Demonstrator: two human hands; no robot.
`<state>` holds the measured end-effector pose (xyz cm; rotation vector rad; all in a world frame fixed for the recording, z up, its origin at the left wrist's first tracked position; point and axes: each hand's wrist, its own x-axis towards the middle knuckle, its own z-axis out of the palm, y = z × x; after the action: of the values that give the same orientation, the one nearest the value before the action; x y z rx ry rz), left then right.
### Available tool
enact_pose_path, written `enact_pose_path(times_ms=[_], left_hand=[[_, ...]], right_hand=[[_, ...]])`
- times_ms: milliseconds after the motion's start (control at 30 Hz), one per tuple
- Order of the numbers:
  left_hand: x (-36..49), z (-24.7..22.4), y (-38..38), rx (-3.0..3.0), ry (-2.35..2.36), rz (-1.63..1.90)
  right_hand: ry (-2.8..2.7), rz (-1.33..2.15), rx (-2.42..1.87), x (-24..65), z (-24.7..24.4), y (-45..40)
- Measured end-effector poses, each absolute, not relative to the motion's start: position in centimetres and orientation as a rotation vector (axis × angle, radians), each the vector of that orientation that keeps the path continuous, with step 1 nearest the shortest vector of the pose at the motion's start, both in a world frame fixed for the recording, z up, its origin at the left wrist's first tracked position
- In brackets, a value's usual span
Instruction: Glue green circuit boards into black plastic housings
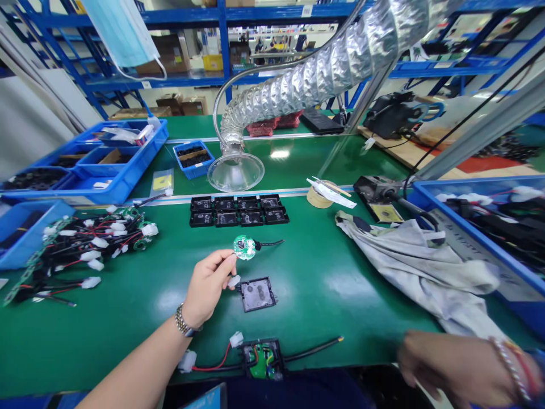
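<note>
- The round circuit board (244, 247) is held above the bench (315, 312), a black lead (272, 243) running off its right side.
- The left hand (208, 284), a metal watch (184, 321) at its wrist, has its grip pinched on the board's lower left edge; a white connector (234, 281) shows by the lower fingers.
- Just below the board lies an open, shallow black case (258, 294), grey inside.
- Nearer the bench's front edge, a second case (272, 372) holds a green board (260, 360) with coloured wires, with a black cable (315, 348) to the right and white plugs (187, 361) to the left.
- Beyond the round board sit black trays (238, 217) in two rows of four, touching.
- Above those trays hangs a clear funnel (236, 172) on a silver duct (298, 85).
- Left of the left hand spreads a heap of wired connectors (100, 241), with blue bins (140, 165) behind.
- To the right are a tape roll (318, 198) with a white packet (334, 193) on it, and a crumpled grey cloth (409, 261) beside a blue crate (502, 258).
- The right hand (447, 360), blurred and wearing bracelets, is at the bench's front edge, low on the right; whether its grip is closed cannot be told.
</note>
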<state>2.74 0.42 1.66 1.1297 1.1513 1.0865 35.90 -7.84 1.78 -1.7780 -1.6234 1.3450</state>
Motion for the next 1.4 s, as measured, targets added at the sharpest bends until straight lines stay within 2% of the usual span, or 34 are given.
enact_pose_path(times_ms=[100, 167, 267, 433, 633, 833, 1033, 1167, 1400], left_hand=[[2.8, 1.9, 0.4, 1.149, 1.159, 1.047], [2.9, 2.2, 0.4, 1.190, 1.201, 1.003], [2.8, 2.6, 0.2, 1.227, 1.269, 0.896], [2.4, 1.9, 0.2, 1.169, 1.247, 0.771], [2.0, 0.8, 0.4, 1.141, 1.149, 0.687], [1.6, 0.7, 0.5, 1.101, 1.122, 0.706], [1.7, 1.3, 0.1, 1.118, 1.116, 0.724], [1.7, 1.4, -0.1, 1.164, 1.124, 0.705], [1.7, 1.4, -0.2, 1.234, 1.136, 0.668]], right_hand=[[-1.692, 1.939, -1.532, 35.6, 3.8, -4.4], [-1.378, 1.781, -1.478, 35.0, 3.9, -1.1], [-0.597, 1.430, -1.356, 34.0, 2.2, 4.1], [-0.379, 1.267, -1.302, 33.5, -0.4, 10.2], [-0.278, 1.074, -1.286, 32.6, -0.6, 13.7], [-0.401, 0.994, -1.180, 31.8, 1.9, 10.8], [-0.794, 0.964, -0.791, 31.6, 5.9, 4.9], [-0.778, 0.952, -0.763, 30.7, 7.0, 3.0], [-0.823, 1.279, -0.852, 27.2, 6.5, 1.1]])
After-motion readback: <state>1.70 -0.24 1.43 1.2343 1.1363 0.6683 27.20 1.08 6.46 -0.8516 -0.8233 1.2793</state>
